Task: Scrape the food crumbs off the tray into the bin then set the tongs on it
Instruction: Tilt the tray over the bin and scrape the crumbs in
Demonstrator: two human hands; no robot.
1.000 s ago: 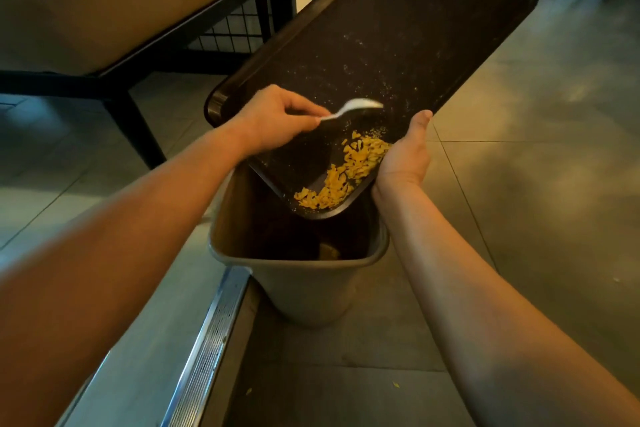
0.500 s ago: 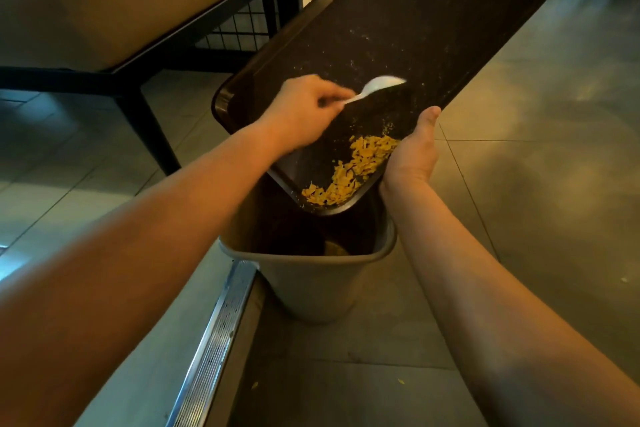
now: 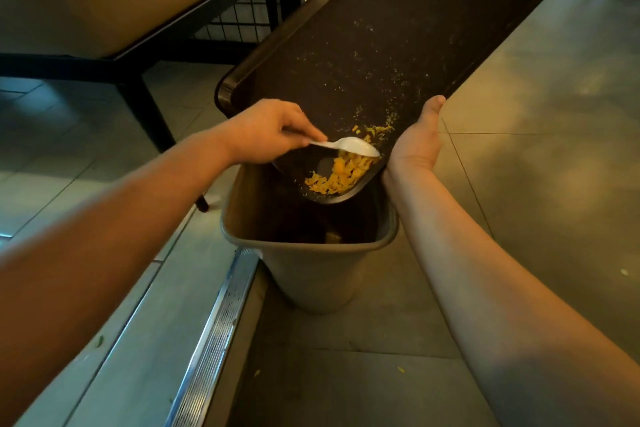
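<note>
Over the bin (image 3: 311,263), tray (image 3: 398,28) tilted corner-down, left fingers (image 3: 304,130) pinching spoon (image 3: 356,146), right probably gripping

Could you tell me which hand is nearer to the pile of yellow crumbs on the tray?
Right. The right hand grips the tray edge just beside the crumbs; the left hand sits farther off, reaching them only through the white spoon.

Hands (image 3: 270,132) tilt tray (image 3: 398,28) over bin (image 3: 311,263), spoon (image 3: 349,146) on crumbs (image 3: 341,173).
</note>
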